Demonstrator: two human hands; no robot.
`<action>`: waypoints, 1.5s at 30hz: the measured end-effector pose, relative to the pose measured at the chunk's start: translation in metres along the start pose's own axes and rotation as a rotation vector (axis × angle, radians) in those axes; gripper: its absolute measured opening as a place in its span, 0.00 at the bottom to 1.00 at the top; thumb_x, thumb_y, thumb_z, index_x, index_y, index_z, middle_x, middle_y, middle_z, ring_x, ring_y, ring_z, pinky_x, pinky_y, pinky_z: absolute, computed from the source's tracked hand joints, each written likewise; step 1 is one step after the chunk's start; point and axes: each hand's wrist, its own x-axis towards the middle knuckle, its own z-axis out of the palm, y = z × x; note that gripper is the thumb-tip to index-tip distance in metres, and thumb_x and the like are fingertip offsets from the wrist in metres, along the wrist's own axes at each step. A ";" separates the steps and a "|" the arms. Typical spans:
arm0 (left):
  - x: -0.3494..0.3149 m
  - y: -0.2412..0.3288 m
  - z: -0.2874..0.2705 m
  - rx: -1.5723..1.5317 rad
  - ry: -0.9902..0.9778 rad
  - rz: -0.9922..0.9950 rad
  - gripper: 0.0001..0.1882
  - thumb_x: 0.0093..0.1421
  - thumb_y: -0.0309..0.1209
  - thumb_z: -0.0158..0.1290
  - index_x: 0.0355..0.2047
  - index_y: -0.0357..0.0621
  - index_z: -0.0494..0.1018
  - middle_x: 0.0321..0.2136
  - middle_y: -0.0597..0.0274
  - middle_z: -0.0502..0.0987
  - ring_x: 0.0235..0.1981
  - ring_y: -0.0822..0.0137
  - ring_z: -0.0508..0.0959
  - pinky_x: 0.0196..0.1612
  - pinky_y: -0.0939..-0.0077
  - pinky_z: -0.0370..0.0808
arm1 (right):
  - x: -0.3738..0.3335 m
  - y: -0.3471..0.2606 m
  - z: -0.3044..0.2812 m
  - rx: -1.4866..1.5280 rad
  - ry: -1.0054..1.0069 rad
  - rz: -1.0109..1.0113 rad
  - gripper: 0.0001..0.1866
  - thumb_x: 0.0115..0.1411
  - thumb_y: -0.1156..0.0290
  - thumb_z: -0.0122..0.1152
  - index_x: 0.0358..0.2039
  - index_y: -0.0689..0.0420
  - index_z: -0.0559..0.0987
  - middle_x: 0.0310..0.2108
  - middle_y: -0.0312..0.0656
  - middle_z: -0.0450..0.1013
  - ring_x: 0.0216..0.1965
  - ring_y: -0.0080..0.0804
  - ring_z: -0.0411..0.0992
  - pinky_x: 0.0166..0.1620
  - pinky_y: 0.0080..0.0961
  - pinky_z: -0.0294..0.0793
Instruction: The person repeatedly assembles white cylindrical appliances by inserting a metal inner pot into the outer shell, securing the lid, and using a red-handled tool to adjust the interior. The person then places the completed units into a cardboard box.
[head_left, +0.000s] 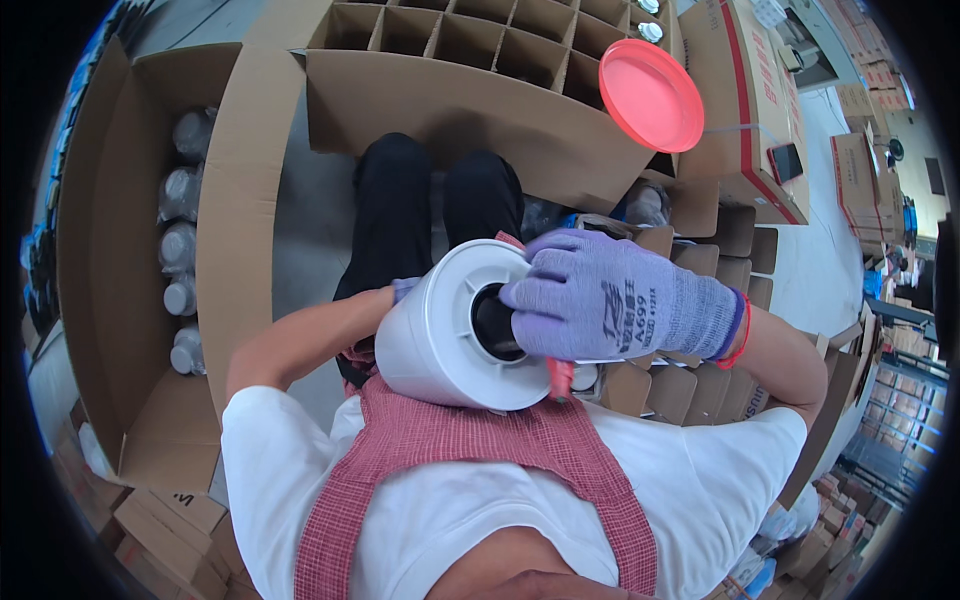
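Note:
A white plastic cylinder [410, 335] with a flat ribbed end and a round dark opening rests tilted against my lap and apron. My left hand [404, 288], in a purple glove, holds it from the far left side; only the cuff shows, and the fingers are behind the cylinder. At the opening, my right hand [600, 295], also in a purple glove, is closed with its fingertips over the rim. What those fingers pinch is hidden. Below that hand a narrow red piece [561, 380] sticks out, its kind unclear.
Ahead stands a divided cardboard box [480, 95] with a round red lid [652, 95] on its corner. An open carton [235, 215] on the left holds several wrapped clear containers [180, 193]. A phone [786, 163] lies on a sealed carton [745, 60]. Cardboard dividers [705, 390] are beside my right arm.

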 end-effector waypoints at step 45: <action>0.018 0.081 -0.180 -1.245 0.889 0.913 0.25 0.72 0.45 0.39 0.64 0.48 0.60 0.59 0.51 0.68 0.58 0.55 0.72 0.55 0.56 0.76 | 0.027 0.341 0.119 0.394 0.235 1.258 0.42 0.49 0.53 0.64 0.62 0.60 0.65 0.53 0.58 0.71 0.53 0.52 0.73 0.53 0.38 0.75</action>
